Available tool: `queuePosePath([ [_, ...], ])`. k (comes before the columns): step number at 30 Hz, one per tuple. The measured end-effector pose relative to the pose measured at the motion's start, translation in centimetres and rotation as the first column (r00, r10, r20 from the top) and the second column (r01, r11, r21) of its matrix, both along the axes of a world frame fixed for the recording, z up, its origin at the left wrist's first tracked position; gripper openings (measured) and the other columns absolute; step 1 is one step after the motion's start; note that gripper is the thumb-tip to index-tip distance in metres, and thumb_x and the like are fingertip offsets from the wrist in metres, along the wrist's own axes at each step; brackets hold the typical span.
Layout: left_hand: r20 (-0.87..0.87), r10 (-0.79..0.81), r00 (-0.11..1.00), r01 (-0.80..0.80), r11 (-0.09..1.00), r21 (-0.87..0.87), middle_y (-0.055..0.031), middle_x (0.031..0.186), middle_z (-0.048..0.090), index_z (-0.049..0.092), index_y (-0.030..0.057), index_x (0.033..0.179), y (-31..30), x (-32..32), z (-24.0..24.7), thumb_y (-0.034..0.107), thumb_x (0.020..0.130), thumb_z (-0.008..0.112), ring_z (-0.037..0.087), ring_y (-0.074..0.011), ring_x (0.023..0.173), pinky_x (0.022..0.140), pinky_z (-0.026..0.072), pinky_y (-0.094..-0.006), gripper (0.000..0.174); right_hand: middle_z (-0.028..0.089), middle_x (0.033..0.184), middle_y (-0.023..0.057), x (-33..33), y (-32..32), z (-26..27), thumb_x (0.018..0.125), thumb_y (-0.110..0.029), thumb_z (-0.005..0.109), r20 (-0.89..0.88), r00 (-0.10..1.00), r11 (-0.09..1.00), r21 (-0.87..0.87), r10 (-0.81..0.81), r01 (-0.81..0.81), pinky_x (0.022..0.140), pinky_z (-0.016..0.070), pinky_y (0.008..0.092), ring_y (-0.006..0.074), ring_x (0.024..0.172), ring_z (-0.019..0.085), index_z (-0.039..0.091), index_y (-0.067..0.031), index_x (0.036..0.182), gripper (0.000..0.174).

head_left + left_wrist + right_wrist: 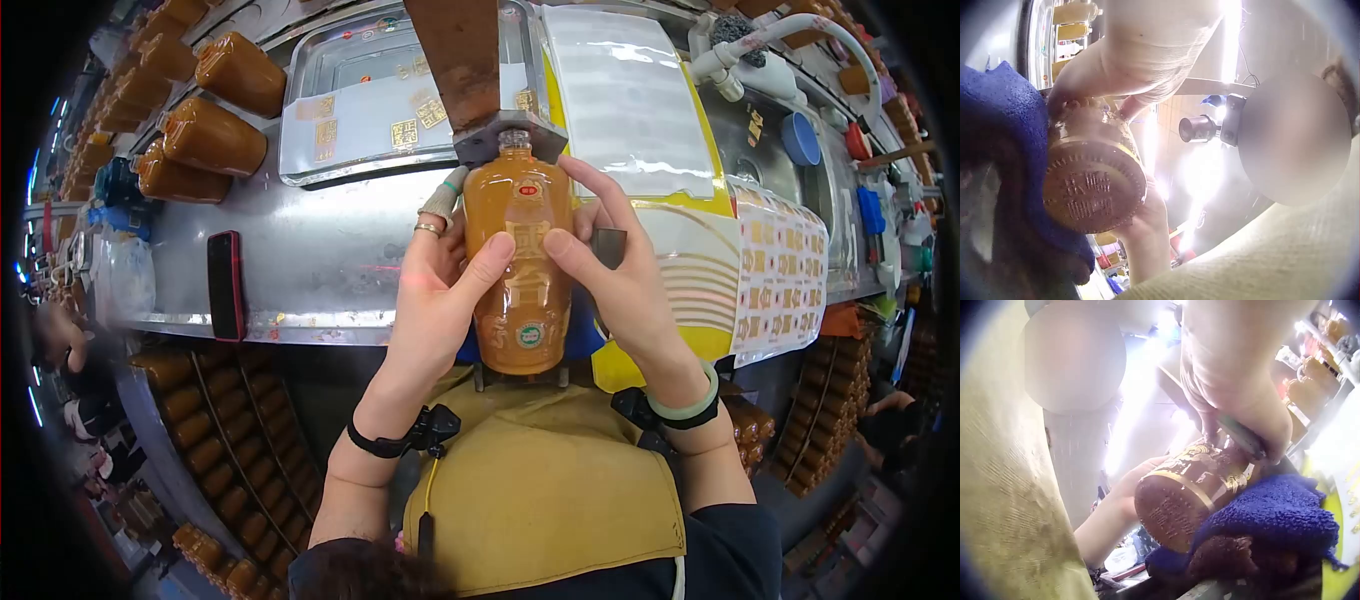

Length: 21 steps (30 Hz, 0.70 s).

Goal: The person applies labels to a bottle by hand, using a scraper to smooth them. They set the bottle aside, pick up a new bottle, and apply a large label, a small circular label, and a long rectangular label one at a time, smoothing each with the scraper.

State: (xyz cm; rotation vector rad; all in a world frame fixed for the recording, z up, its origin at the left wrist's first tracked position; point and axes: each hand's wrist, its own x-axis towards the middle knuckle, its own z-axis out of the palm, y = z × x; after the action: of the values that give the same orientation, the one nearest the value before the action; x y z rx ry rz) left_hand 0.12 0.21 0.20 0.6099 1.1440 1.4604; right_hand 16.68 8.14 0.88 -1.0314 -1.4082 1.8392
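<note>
Steel counter (330, 265) with tray (345, 58) and phone (225, 285) lies beyond the held bottle (520, 265).

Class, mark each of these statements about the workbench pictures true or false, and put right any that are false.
1. Both the left hand and the right hand hold the brown bottle. True.
2. The bottle lies on a red cloth. False: it lies on a blue cloth.
3. A phone in a red case lies on the steel table, left of the bottle. True.
4. The pale green bangle is on the left wrist. False: it is on the right wrist.
5. More bottles of the same colour lie at the far left. True.
</note>
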Motion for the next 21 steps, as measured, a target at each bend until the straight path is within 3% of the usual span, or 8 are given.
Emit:
queuePosePath([
  [6,0.018,0.011,1.0,-0.011,1.0,-0.004,-0.0178,0.15,0.048,0.026,-0.0023,0.157,0.03,0.04,-0.04,0.009,0.1,0.067,0.051,-0.0217,0.135,0.112,0.0437,-0.0361,0.071,0.043,0.085,-0.0057,0.36,0.22,-0.86,0.094,-0.012,0.073,0.012,1.0,1.0,0.01,0.006,-0.006,0.073,0.0398,0.0206,0.0053,0.083,0.047,0.046,-0.0084,0.15,0.063],
  [8,0.099,0.031,0.995,-0.03,1.0,-0.004,-0.0175,0.148,0.05,0.027,-0.0023,0.157,0.16,0.07,0.29,0.009,0.101,0.066,0.052,-0.0212,0.134,0.111,0.0444,-0.0358,0.069,0.043,0.085,-0.0058,0.27,0.22,-0.55,0.094,-0.012,0.073,0.002,1.0,1.0,-0.012,-0.001,0.001,0.072,0.0396,0.0207,0.0051,0.082,0.047,0.046,-0.0085,0.151,0.063],
  [21,0.022,0.018,1.0,-0.018,1.0,-0.012,-0.0173,0.148,0.051,0.029,-0.0023,0.156,0.14,0.03,0.05,0.009,0.101,0.066,0.053,-0.0208,0.133,0.111,0.0445,-0.0352,0.068,0.046,0.084,-0.0062,-0.1,0.12,-0.02,0.094,-0.007,0.072,-0.022,1.0,0.999,-0.042,-0.013,0.012,0.07,0.0381,0.0203,0.0042,0.079,0.046,0.045,-0.0067,0.15,0.063],
])
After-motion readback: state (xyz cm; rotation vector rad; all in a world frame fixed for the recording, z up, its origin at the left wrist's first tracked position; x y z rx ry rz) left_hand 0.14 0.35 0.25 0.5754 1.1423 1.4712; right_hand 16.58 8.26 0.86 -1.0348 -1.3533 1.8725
